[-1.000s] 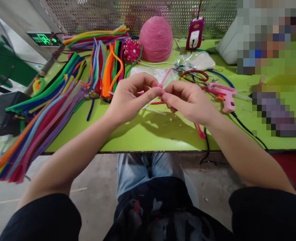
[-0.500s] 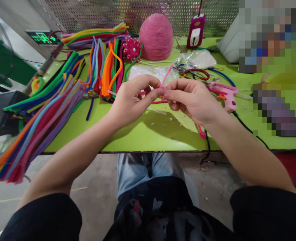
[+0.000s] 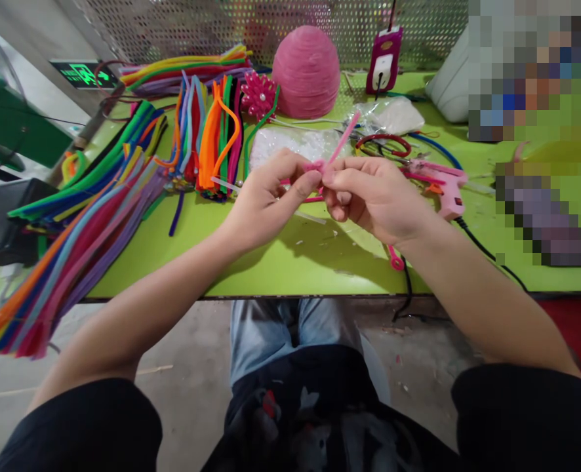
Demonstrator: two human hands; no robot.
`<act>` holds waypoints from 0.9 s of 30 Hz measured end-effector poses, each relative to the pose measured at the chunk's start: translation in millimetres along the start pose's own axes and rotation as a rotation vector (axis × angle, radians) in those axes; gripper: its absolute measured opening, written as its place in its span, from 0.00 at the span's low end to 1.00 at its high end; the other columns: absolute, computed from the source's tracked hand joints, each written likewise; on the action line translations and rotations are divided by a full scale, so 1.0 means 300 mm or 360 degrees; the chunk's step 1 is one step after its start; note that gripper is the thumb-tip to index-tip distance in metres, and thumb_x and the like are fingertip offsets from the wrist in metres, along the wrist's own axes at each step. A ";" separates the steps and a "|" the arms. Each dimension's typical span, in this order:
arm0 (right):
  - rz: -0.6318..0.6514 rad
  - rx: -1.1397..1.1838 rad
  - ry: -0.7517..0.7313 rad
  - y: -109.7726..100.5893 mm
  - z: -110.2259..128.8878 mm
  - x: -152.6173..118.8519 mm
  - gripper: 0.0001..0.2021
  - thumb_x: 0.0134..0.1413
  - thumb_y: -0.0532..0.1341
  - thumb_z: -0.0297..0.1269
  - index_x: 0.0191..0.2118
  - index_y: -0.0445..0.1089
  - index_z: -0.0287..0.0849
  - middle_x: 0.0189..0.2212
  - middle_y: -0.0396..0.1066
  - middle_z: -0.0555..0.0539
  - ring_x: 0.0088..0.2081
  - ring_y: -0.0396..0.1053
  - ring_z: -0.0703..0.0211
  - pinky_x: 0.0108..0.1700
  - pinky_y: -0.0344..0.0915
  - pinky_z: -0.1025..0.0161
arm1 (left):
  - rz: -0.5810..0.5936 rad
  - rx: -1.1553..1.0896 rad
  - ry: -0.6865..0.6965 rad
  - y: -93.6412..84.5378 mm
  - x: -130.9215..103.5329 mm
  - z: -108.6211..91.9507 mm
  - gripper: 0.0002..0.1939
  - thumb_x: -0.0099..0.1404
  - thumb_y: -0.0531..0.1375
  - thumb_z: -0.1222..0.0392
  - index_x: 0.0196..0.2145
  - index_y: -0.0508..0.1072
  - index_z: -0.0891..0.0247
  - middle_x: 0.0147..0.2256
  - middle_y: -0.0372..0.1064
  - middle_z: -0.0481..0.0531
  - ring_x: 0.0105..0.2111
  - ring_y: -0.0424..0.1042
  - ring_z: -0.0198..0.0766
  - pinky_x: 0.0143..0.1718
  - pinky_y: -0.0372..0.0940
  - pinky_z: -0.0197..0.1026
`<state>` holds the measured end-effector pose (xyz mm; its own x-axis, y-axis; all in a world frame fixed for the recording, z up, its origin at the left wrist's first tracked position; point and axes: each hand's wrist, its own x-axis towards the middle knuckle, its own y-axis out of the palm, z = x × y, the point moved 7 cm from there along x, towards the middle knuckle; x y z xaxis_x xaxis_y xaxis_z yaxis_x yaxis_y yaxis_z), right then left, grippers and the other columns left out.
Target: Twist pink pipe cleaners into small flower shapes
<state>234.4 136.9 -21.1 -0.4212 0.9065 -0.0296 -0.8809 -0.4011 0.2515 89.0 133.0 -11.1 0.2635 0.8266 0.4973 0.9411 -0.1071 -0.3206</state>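
A pink pipe cleaner [image 3: 343, 139] is pinched between my two hands over the green table, its straight end pointing up and to the right. Near the fingertips it is bent into a small curl. My left hand [image 3: 277, 196] grips the curled part between thumb and forefinger. Close beside it, my right hand [image 3: 374, 196] pinches the same piece, its other fingers curled under. Fingers hide part of the curl. Behind the hands lies a clear plastic bag [image 3: 290, 145] with whitish contents. Below the right wrist, a pink looped piece [image 3: 396, 257] rests on the table.
Bundles of coloured pipe cleaners [image 3: 108, 223] cover the left side, some past the table edge. A pink wrapped ball [image 3: 306, 72] and pink flower [image 3: 260, 96] stand behind. To the right lie a pink glue gun [image 3: 450, 190] with a black cord and red-handled scissors [image 3: 383, 145].
The straight end of the pink pipe cleaner has tilted further right and more of it shows. The curl by my fingertips is more visible; both hands have shifted only slightly.
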 end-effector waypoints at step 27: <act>-0.0194 -0.0346 -0.0417 -0.003 0.035 -0.026 0.10 0.59 0.76 0.34 0.32 0.76 0.43 0.28 0.73 0.51 0.27 0.68 0.65 0.33 0.70 0.62 | 0.0092 -0.0161 0.0014 0.021 0.011 -0.029 0.28 0.72 0.64 0.32 0.27 0.70 0.58 0.20 0.54 0.44 0.26 0.66 0.36 0.31 0.66 0.41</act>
<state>240.9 131.7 -10.9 -0.2652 0.9411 0.2095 -0.9584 -0.2810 0.0492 97.5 130.3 -4.5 0.3193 0.8128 0.4873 0.9408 -0.2099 -0.2662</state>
